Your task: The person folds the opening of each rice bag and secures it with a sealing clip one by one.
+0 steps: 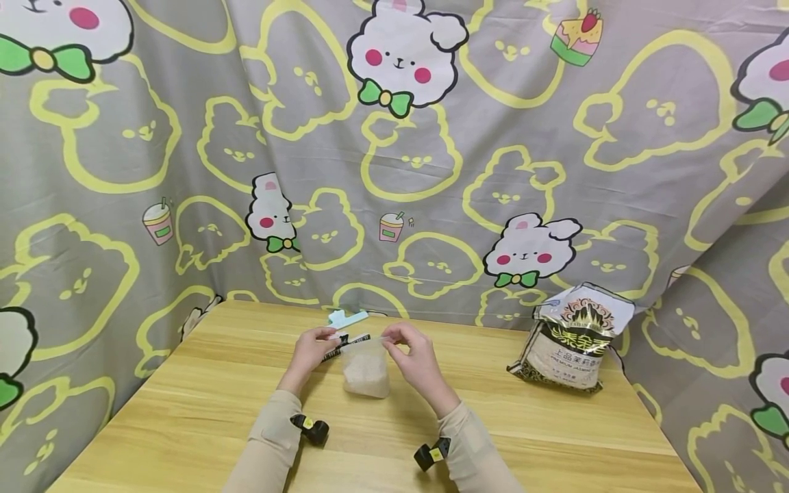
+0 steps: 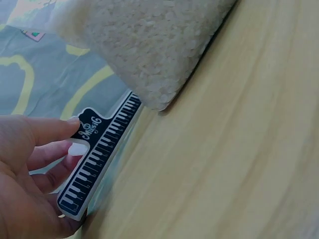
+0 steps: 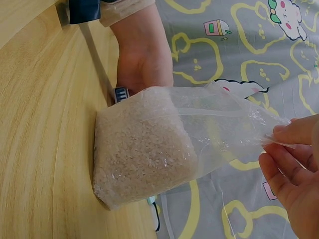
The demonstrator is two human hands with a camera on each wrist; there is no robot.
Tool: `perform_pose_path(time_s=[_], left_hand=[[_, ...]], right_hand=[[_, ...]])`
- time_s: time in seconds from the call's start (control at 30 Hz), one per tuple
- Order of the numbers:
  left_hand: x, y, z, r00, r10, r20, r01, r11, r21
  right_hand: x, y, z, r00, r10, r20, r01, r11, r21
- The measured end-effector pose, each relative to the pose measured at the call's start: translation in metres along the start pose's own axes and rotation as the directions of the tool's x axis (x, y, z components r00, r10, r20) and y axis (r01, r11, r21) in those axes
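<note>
A clear plastic bag of rice (image 1: pixel 366 372) stands on the wooden table, its filled lower part resting on the wood. My right hand (image 1: pixel 411 352) pinches the bag's gathered top between thumb and fingers, and the clear upper plastic is drawn up toward it in the right wrist view. To the left of the bag, my left hand (image 1: pixel 313 352) grips a black-and-white bag clip (image 2: pixel 102 157) printed with piano keys and the word Music. Its thumb lies on the clip's handle, with fingers behind. In the left wrist view the clip's far end reaches beside the bag's lower corner.
A light blue clip (image 1: pixel 346 319) lies behind the left hand near the table's back edge. A large printed rice package (image 1: pixel 573 340) stands at the back right of the table (image 1: pixel 203 411). A patterned grey curtain (image 1: pixel 425 171) hangs behind and on both sides.
</note>
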State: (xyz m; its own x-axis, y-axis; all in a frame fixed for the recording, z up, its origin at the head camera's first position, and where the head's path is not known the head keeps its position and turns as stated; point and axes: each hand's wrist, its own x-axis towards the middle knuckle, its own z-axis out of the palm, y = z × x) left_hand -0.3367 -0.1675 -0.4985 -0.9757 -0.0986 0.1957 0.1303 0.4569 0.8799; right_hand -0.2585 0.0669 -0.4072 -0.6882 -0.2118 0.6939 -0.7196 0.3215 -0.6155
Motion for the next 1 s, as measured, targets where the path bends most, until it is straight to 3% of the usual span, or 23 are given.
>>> perform_pose_path(time_s=[0.23, 0.6, 1.0], left_hand=[[0.004, 0.001, -0.006, 0.995, -0.094, 0.032, 0.094, 0.996, 0.004], [0.005, 0.002, -0.02, 0.988, -0.141, 0.059, 0.145, 0.987, -0.073], [0.005, 0.008, -0.035, 0.987, -0.155, 0.05, 0.159, 0.98, -0.116]], right_hand=[[0.0, -0.001, -0.001, 1.0, 0.004, 0.007, -0.004, 1.0, 0.003], [0.0, -0.001, -0.001, 1.0, -0.022, 0.002, 0.022, 1.0, 0.001], [-0.001, -0.001, -0.001, 1.0, -0.01, 0.004, 0.01, 1.0, -0.002]])
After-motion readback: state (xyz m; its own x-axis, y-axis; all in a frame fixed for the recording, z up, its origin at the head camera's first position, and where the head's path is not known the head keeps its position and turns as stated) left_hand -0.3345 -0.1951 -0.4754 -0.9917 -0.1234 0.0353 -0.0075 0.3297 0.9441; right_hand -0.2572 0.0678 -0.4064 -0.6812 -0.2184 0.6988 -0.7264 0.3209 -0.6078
